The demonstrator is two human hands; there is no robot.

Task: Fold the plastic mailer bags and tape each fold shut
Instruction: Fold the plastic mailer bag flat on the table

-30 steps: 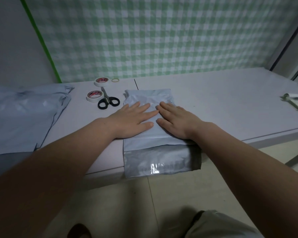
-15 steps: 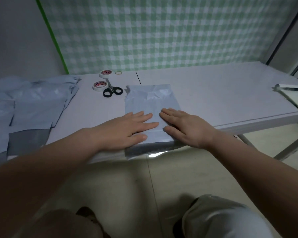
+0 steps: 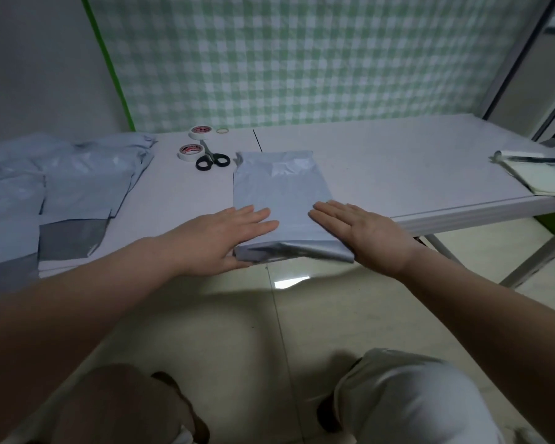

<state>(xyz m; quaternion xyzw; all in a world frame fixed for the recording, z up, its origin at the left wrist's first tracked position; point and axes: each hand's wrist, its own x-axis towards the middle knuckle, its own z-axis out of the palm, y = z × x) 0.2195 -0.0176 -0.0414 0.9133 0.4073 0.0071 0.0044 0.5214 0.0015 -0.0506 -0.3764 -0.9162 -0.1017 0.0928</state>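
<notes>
The only containers we see are the bags themselves, and we cannot tell whether the mailer bag [image 3: 279, 193] in front of us holds anything; it lies fairly flat. It sits lengthwise on the white surface [image 3: 398, 161], its near end at the surface's front edge, where the plastic is turned over into a soft fold showing a darker, shinier grey. The rest is pale blue-grey, thin and smooth, with crinkles and a glossy patch at the far end.

Our left hand [image 3: 225, 235] lies flat with straight fingers across the bag's near left corner, and our right hand [image 3: 366, 235], fingers also straight, rests against its near right edge; neither grips anything.

To the left a heap of loose bags [image 3: 77, 177] spreads out, the same filmy plastic, some with dark grey flaps turned outward. Beyond our bag stand a tape roll [image 3: 190, 151] and a second tape roll [image 3: 200, 131], both white rings with red print, with black-handled scissors [image 3: 212, 160] between and beside them. A thin rubber band [image 3: 222, 131] lies near the far roll. At the far right a notebook [image 3: 532, 174] carries a dark pen [image 3: 535, 160]
</notes>
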